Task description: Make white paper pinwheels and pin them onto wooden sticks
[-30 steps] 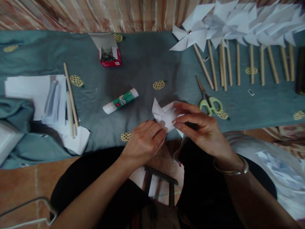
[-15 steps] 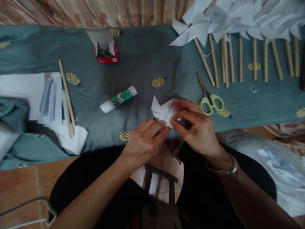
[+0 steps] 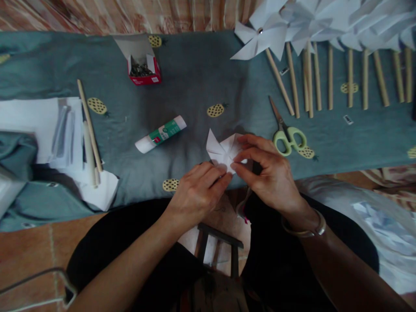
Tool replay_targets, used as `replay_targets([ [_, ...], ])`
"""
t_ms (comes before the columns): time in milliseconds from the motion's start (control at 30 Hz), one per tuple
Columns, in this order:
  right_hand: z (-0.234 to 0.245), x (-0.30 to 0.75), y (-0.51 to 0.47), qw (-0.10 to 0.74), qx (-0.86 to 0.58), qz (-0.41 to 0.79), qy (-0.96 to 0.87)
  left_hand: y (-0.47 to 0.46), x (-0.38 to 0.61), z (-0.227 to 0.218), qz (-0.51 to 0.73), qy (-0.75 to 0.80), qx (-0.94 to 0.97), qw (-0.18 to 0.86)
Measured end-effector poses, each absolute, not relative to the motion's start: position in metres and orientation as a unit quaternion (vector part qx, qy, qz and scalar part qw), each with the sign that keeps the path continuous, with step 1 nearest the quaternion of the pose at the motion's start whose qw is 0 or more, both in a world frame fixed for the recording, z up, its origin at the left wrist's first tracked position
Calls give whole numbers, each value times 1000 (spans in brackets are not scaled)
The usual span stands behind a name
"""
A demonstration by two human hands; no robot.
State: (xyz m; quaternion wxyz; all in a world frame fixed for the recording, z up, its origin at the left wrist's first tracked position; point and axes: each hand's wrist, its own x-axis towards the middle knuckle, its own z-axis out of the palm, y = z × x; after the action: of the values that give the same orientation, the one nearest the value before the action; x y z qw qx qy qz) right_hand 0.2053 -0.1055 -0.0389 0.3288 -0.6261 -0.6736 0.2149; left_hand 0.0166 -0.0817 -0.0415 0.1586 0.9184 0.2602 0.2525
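Between my hands, at the table's near edge, is a small white paper pinwheel (image 3: 217, 146) with folded, pointed blades. My left hand (image 3: 202, 184) is closed on its lower left edge, the thumb reaching toward the centre. With thumb and index finger, my right hand (image 3: 264, 169) pinches the paper near the middle; the other fingers curve over its right side. Part of the pinwheel is hidden beneath the right fingers. Just right of that hand lie scissors (image 3: 287, 135) with light green handles. A green and white glue stick (image 3: 161, 133) rests to the left.
A red box (image 3: 145, 79) of small metal pieces stands open at the back. Several finished white pinwheels (image 3: 264, 32) on sticks line the back right. Paper sheets (image 3: 42, 119) and thin sticks (image 3: 89, 123) lie at the left. A plastic bag (image 3: 386, 242) sits at the lower right.
The hands and the pinwheel have hardly moved; the right fingertips have shifted slightly on the paper near its centre. The camera view has shifted a little.
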Motion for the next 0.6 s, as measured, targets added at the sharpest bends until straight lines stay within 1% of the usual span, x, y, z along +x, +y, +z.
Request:
replay_targets([
  [333,-37,204,-108,326,-632,227,-666,-82,17,-42,255,259,918,158],
  [600,-39,202,-111,336,-601,214,-693,-83,17,-41,245,260,920,159],
])
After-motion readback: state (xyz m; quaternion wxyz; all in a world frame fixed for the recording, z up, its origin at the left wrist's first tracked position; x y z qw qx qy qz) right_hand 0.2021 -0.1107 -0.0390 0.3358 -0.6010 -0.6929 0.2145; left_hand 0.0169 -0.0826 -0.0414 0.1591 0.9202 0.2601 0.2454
